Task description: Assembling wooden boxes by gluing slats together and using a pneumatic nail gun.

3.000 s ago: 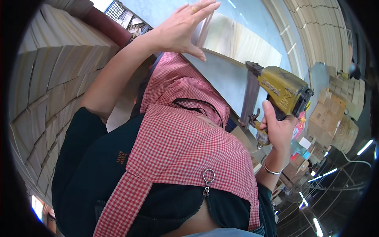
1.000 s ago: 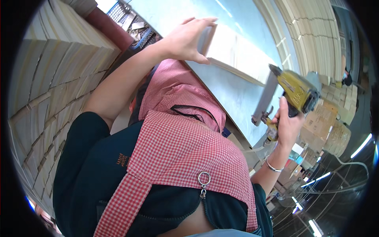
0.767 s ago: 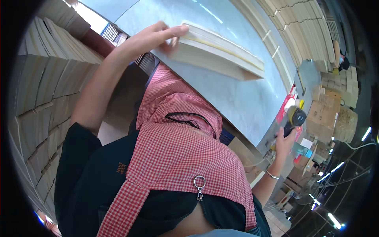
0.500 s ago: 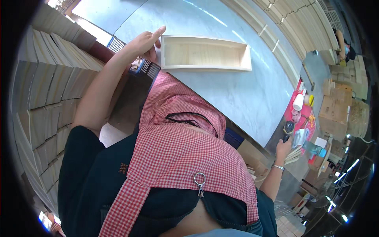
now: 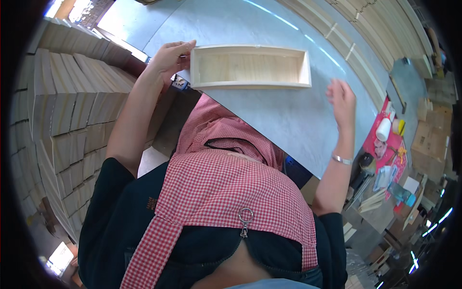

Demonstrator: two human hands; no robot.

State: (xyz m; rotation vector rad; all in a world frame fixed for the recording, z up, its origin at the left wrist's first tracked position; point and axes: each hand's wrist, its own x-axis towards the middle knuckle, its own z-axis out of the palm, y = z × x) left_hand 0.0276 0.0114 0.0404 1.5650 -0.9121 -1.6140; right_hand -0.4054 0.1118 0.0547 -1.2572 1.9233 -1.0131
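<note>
A long, open-topped wooden box (image 5: 250, 85) of pale wood lies on the grey-blue tabletop (image 5: 269, 113), its hollow inside facing up. At its left end is my left hand (image 5: 169, 59), the thumb at the top corner and the fingers curled against the outer end wall. My right hand (image 5: 342, 98) is raised over the table, to the right of the box and apart from it. Its fingers are somewhat blurred and loosely spread, and nothing shows between them. A metal bracelet (image 5: 341, 159) circles my right wrist.
Tall stacks of wooden boards (image 5: 60, 96) stand on the left. Long wooden strips (image 5: 356, 53) lie along the far right. By the table's right edge are a white bottle (image 5: 383, 129), a dark round-headed tool (image 5: 366, 160) and a clear bottle with a blue cap (image 5: 402, 193).
My right hand has left the dark tool at the right and come up over the table towards the box. My left hand's fingers have closed in at the box's left end.
</note>
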